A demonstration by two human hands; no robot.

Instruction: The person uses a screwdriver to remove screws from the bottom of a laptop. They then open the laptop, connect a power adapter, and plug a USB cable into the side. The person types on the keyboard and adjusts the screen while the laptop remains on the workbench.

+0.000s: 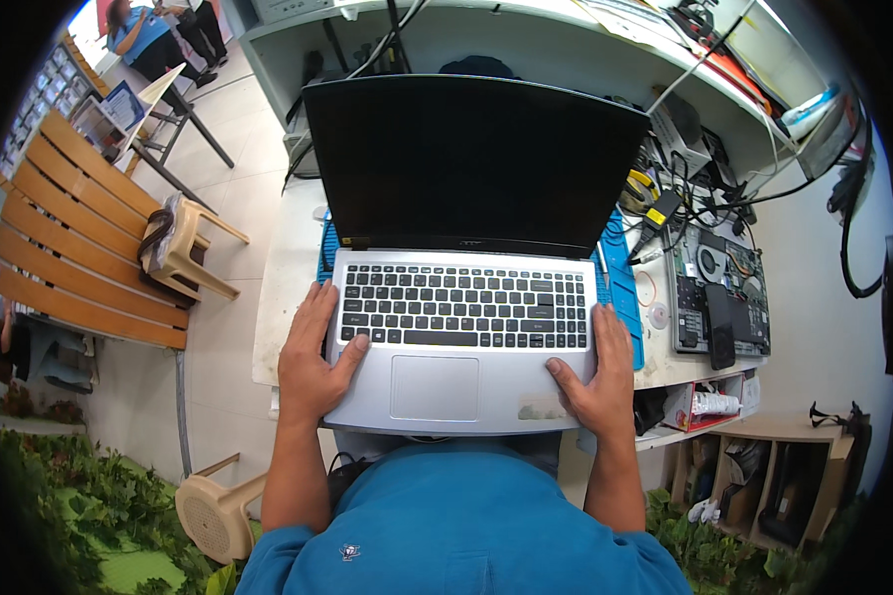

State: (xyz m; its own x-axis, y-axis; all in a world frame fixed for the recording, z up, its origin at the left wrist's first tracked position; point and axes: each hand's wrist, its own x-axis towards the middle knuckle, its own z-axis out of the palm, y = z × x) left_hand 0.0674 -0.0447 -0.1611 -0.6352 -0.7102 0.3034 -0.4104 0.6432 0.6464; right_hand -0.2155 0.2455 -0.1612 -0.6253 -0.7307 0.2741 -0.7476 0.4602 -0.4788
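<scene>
A silver laptop [437, 392] with a black keyboard lies opened up in front of me, its dark screen [476, 164] tilted back and showing no picture. Along its left side rests my left hand [316, 362], thumb on the palm rest and fingers against the edge. My right hand [603, 372] grips the opposite side the same way, its thumb beside a worn sticker [544, 408]. The front of the laptop juts past the table edge toward my body. A blue work mat [620, 293] shows from under it on both sides.
On the right, an opened-up laptop base [744, 288] lies with a black phone [719, 325] on it. Tangled cables and a black adapter [660, 213] sit behind. A shelf [422, 35] spans the back. To the left stand a slatted wooden bench [79, 233] and a stool [218, 516].
</scene>
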